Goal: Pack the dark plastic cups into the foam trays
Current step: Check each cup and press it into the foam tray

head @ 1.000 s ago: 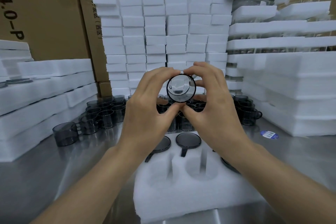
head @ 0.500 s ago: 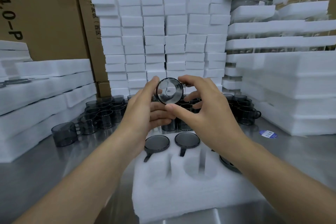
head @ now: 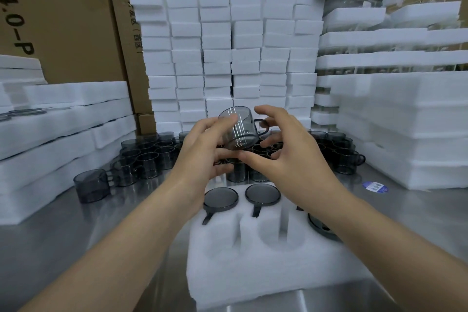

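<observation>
Left hand (head: 200, 156) grips one cup (head: 239, 129) — right hand (head: 291, 159) splayed, fingers loose — three cups (head: 220, 197) sit in one foam tray (head: 253, 273).

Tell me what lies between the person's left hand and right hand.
In the head view, a dark translucent plastic cup with a handle lies there, tilted; the left hand holds it, and the right hand curves beside it.

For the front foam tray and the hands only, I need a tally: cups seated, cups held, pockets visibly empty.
Seated cups in foam tray: 3
Held cup, in left hand: 1
Empty pockets in view: 2
Total: 6
</observation>
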